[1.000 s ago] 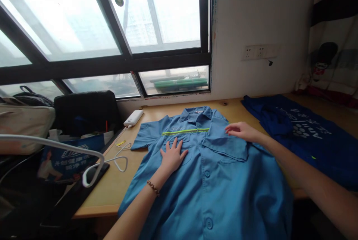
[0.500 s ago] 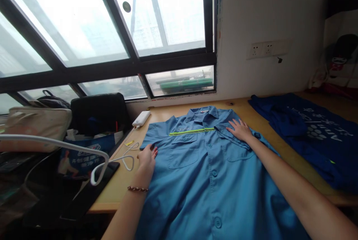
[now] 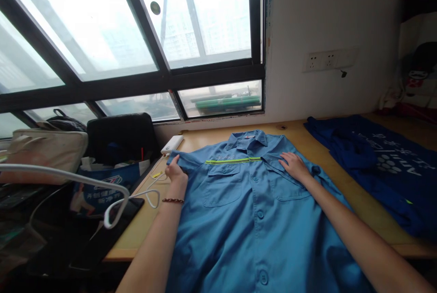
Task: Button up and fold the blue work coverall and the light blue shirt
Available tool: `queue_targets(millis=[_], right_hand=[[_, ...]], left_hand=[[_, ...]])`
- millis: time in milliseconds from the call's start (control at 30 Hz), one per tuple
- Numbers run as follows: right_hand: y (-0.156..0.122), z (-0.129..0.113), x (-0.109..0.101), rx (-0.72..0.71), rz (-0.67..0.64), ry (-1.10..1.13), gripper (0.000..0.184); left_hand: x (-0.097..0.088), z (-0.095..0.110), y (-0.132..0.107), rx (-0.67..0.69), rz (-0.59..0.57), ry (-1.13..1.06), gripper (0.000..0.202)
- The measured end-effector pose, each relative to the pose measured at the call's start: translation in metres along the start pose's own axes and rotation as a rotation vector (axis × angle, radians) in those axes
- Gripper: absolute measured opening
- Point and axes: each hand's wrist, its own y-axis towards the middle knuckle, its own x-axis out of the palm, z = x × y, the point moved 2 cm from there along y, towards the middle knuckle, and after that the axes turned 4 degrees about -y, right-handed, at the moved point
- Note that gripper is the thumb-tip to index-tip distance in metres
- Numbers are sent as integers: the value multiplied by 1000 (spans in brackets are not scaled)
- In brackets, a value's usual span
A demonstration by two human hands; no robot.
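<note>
A blue short-sleeved work shirt (image 3: 228, 224) lies front side up on the wooden table (image 3: 136, 236), its collar toward the window and its lower part running out of view at the bottom. A yellow-green stripe crosses its chest above a buttoned pocket. My left hand (image 3: 176, 172) pinches the edge of the sleeve at the left and holds it slightly raised. On the other side, the sleeve is folded inward over the chest, and my right hand (image 3: 295, 166) rests on it, fingers stretched out flat.
Behind the left sleeve sits a white power bank (image 3: 171, 144) with a white cable (image 3: 118, 192). A dark blue garment (image 3: 372, 161) with white print lies at the right. Bags (image 3: 44, 154) and a black chair back (image 3: 121, 140) stand left of the table, below the window.
My left hand has taken hold of the left sleeve's edge and drawn it outward, up and to the left. My right hand stays on the folded sleeve, shifted slightly nearer.
</note>
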Motion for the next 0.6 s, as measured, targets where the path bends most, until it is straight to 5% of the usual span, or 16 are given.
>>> queue_targets(millis=[67, 167, 233, 367, 467, 600], right_hand=[[0, 0, 0, 1, 6, 5, 39], [-1, 0, -1, 4, 3, 12, 39], [-1, 0, -1, 2, -2, 7, 38], [-2, -3, -2, 1, -11, -20, 40], [-4, -10, -3, -54, -25, -24, 46], [1, -12, -3, -139, -161, 68, 44]], left_hand=[[11, 4, -12, 48, -119, 5, 27], [30, 12, -33, 146, -569, 71, 34], [39, 16, -40, 235, -738, 142, 50], [57, 12, -42, 409, -745, 469, 51], [71, -9, -52, 521, -863, 830, 47], [84, -36, -58, 463, -898, 1123, 52]])
